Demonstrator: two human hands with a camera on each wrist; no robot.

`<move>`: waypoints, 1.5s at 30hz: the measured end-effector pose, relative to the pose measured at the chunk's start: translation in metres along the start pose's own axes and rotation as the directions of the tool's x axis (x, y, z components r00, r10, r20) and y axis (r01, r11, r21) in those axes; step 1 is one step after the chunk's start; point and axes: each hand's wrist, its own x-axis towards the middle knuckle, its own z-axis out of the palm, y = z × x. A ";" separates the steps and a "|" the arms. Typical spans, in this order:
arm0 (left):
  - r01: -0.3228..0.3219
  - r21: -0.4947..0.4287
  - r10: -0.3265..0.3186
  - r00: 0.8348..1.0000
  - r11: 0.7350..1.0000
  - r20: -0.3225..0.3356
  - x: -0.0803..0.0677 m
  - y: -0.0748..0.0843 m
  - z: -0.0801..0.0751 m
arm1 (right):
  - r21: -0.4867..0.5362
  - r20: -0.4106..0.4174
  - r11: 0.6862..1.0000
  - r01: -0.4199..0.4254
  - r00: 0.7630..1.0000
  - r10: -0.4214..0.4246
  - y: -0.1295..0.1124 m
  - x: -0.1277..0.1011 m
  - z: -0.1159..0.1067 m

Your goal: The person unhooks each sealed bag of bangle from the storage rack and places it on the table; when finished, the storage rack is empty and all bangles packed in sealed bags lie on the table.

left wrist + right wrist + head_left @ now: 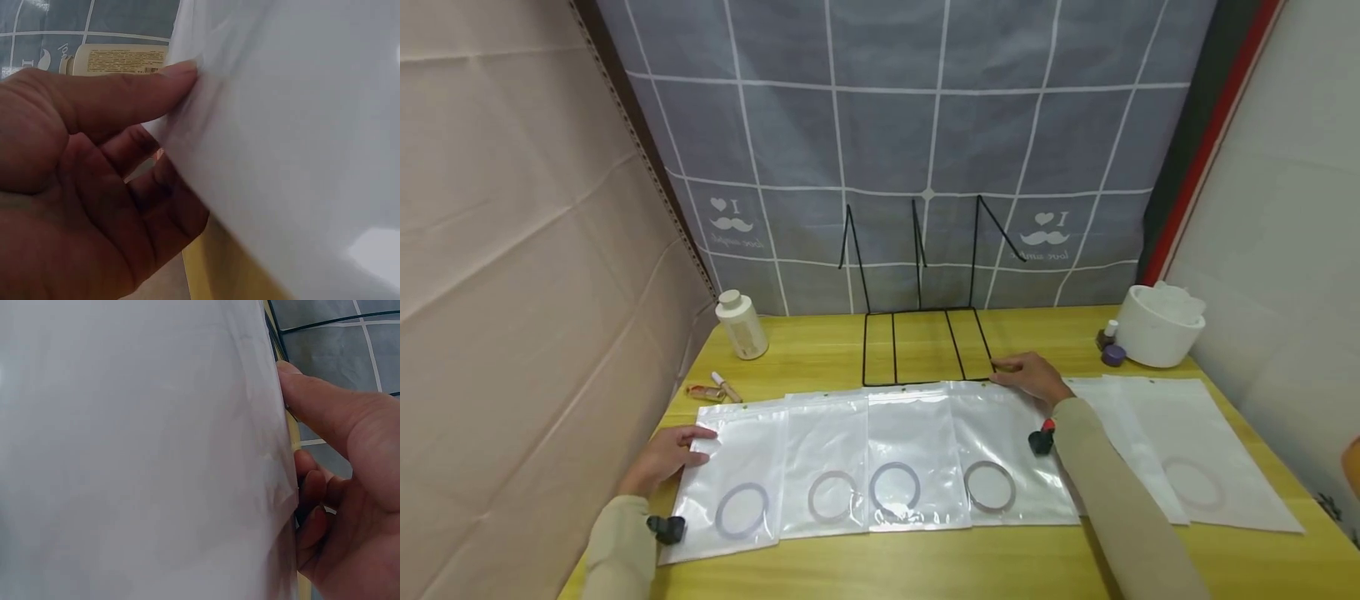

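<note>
While four clear bags lie edge to edge in a row just in front of the black wire rack (925, 346), none stands in the rack's slots, so I judge the filing stage not begun. Each bag in the row holds one ring near its lower end. Left hand (666, 454) pinches the left edge of the leftmost bag (737, 475), thumb on top and fingers beneath (left wrist view confirms this). Right hand (1030, 377) grips the upper right corner of the fourth bag (1000, 450), close to the rack's front right corner; thumb on top, fingers curled under the plastic. Two more bags (1180, 450) lie overlapped to the right of the rack, apart from the row; only one ring shows through them.

Writing: grey curtain (925, 125) behind the rack shows a heart, "I" and a moustache, script below unreadable. Cream bottle (741, 325), left of the rack, carries a printed label, too small to read.
</note>
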 end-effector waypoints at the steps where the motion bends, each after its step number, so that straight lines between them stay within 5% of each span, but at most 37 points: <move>1: 0.003 0.010 -0.003 1.000 1.000 0.004 0.000 0.000 0.000 | -0.002 0.001 1.000 0.000 1.000 0.000 0.000 0.000 0.000; 9: -0.051 0.067 0.053 0.998 0.996 -0.021 -0.002 -0.006 0.001 | -0.019 0.009 1.000 0.006 1.000 -0.005 0.001 0.005 0.003; 18: 0.002 0.072 0.000 1.000 0.997 -0.027 -0.008 -0.006 -0.001 | -0.008 0.030 1.000 0.029 0.999 -0.029 0.000 0.005 0.006; 21: -0.019 0.153 0.023 0.999 0.988 -0.022 -0.005 0.005 0.002 | -0.011 0.037 1.000 0.025 0.999 -0.025 0.000 0.006 0.001; 25: -0.097 0.246 0.111 0.993 0.964 -0.042 0.012 0.044 0.015 | -0.026 0.016 0.998 0.049 0.999 -0.049 0.001 0.005 -0.011; 29: -0.248 0.256 0.275 0.958 0.935 -0.077 0.028 0.094 0.037 | -0.046 -0.121 0.988 0.145 0.981 -0.149 0.004 -0.002 -0.020; 32: -0.348 0.332 0.412 0.899 0.877 -0.146 0.034 0.128 0.058 | -0.101 -0.317 0.971 0.215 0.918 -0.237 0.004 -0.018 -0.027; 35: -0.393 0.454 0.534 0.811 0.799 -0.239 0.043 0.155 0.078 | -0.263 -0.417 0.946 0.189 0.862 -0.288 -0.004 -0.038 -0.037; 38: -0.382 0.536 0.588 0.755 0.753 -0.289 0.052 0.173 0.090 | -0.418 -0.384 0.901 0.115 0.877 -0.290 -0.015 -0.051 -0.046; 40: -0.379 0.554 0.600 0.744 0.741 -0.294 0.055 0.182 0.094 | -0.487 -0.341 0.870 0.072 0.902 -0.266 -0.022 -0.059 -0.050; 45: -0.344 0.567 0.575 0.764 0.748 -0.294 0.058 0.191 0.094 | -0.500 -0.305 0.864 0.053 0.923 -0.233 -0.029 -0.073 -0.051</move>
